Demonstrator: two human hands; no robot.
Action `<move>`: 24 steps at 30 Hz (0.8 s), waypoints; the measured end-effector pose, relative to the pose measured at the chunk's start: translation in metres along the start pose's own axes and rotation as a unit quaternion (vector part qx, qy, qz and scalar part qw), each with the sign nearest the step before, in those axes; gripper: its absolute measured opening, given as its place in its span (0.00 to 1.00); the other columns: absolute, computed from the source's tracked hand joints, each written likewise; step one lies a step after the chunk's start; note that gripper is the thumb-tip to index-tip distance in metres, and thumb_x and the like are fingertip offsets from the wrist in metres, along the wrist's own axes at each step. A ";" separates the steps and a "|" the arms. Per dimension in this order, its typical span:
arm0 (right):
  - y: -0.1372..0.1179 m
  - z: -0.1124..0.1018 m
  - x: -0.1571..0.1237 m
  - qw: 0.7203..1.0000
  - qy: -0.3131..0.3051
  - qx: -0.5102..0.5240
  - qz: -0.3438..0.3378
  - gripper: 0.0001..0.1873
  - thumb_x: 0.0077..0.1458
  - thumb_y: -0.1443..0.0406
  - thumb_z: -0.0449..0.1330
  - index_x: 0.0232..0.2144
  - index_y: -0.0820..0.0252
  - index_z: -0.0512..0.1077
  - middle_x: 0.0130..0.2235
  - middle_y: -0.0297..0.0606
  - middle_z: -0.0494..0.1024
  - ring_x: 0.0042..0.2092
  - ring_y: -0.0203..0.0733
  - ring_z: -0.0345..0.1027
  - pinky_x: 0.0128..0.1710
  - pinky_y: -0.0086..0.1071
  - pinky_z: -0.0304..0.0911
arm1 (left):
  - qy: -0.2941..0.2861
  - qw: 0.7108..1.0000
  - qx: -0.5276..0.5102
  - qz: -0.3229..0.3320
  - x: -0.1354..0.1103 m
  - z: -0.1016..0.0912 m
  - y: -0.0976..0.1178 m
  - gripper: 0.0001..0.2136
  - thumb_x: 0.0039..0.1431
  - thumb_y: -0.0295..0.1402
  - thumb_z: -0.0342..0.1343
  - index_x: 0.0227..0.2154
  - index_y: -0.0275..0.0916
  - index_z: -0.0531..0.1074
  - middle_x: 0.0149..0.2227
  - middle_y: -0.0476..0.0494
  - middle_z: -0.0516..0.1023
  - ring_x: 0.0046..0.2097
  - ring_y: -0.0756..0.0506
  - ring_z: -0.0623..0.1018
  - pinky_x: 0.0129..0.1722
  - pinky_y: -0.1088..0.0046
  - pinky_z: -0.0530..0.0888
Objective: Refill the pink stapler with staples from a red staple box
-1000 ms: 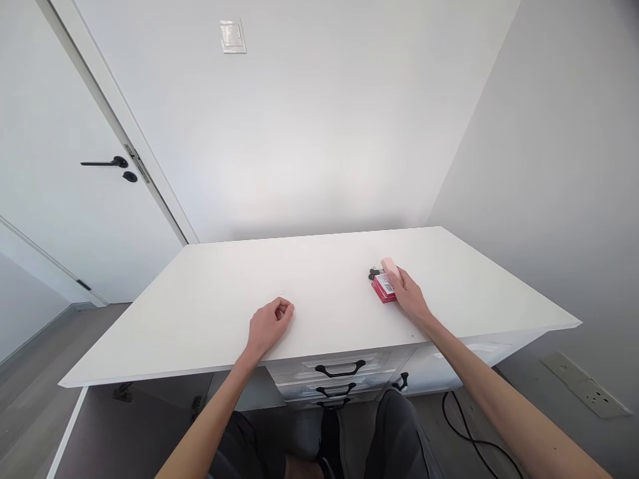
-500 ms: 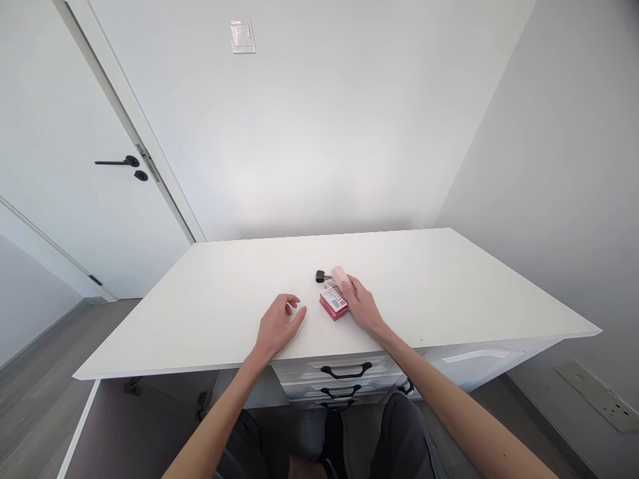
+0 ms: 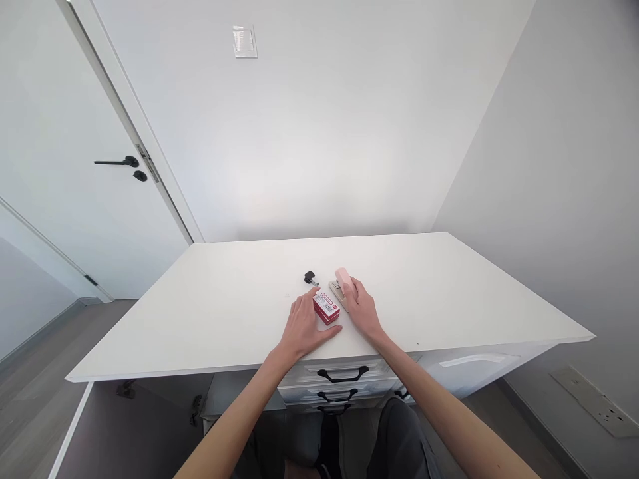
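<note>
A pink and beige stapler (image 3: pixel 343 275) rests on the white top, its lid raised from the base at the far end. My right hand (image 3: pixel 363 313) is closed around its near part. Just left of it lies a small red and white box (image 3: pixel 326 306) with a barcode label. My left hand (image 3: pixel 301 327) is spread around the box's left and near sides, thumb well apart from the fingers; whether it touches the box I cannot tell. Beyond those fingertips are keys with black heads (image 3: pixel 310 277).
The white cabinet top (image 3: pixel 224 293) has drawers with black handles (image 3: pixel 343 374) below its front edge. At the lower left a cabinet door (image 3: pixel 130 432) stands open. A wall rises behind, and a white door (image 3: pixel 100 199) is at the left.
My left hand has moved right and opened around the box. The box and the stapler are turned slightly, and the keys now lie farther left, apart from the stapler.
</note>
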State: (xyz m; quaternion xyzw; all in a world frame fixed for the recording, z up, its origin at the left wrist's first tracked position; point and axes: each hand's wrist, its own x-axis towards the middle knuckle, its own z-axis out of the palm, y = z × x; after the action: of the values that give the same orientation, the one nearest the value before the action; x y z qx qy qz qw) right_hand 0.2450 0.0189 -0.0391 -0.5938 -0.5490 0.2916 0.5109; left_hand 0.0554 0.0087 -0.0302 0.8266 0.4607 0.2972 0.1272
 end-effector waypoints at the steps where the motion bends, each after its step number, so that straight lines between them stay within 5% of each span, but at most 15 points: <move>1: 0.000 0.000 0.000 1.000 0.000 -0.001 -0.003 0.32 0.68 0.45 0.46 0.61 0.59 0.68 0.59 0.48 0.77 0.57 0.54 0.72 0.57 0.45 0.64 | 0.002 1.000 -0.003 -0.002 0.001 0.000 0.000 0.41 0.56 0.50 0.65 0.66 0.43 0.52 0.63 0.34 0.69 0.61 0.32 0.71 0.60 0.48 0.67; 6: -0.001 0.000 -0.002 1.000 -0.001 -0.010 -0.009 0.33 0.68 0.45 0.46 0.61 0.59 0.68 0.59 0.49 0.77 0.58 0.55 0.72 0.57 0.45 0.64 | 0.012 0.999 -0.030 -0.017 -0.001 -0.007 -0.007 0.33 0.60 0.47 0.62 0.63 0.45 0.56 0.57 0.37 0.73 0.56 0.35 0.75 0.58 0.53 0.70; 18: -0.005 0.001 -0.006 0.999 -0.021 -0.030 -0.021 0.31 0.68 0.46 0.48 0.62 0.58 0.68 0.60 0.47 0.77 0.59 0.55 0.72 0.56 0.45 0.66 | -0.009 0.992 -0.073 -0.105 -0.015 -0.048 -0.043 0.38 0.58 0.50 0.64 0.65 0.47 0.52 0.56 0.37 0.74 0.59 0.36 0.74 0.59 0.53 0.69; 24: -0.007 0.000 -0.007 1.000 -0.022 -0.022 -0.002 0.31 0.67 0.47 0.49 0.62 0.58 0.69 0.58 0.46 0.78 0.56 0.55 0.73 0.55 0.45 0.67 | 0.004 0.983 -0.096 -0.160 -0.017 -0.050 -0.047 0.41 0.53 0.52 0.67 0.63 0.48 0.52 0.57 0.37 0.75 0.59 0.36 0.75 0.58 0.53 0.70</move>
State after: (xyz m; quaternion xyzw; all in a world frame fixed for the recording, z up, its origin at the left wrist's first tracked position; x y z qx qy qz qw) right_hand 0.2405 0.0116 -0.0339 -0.5974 -0.5676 0.2910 0.4861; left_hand -0.0145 0.0166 -0.0196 0.7251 0.5568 0.3192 0.2496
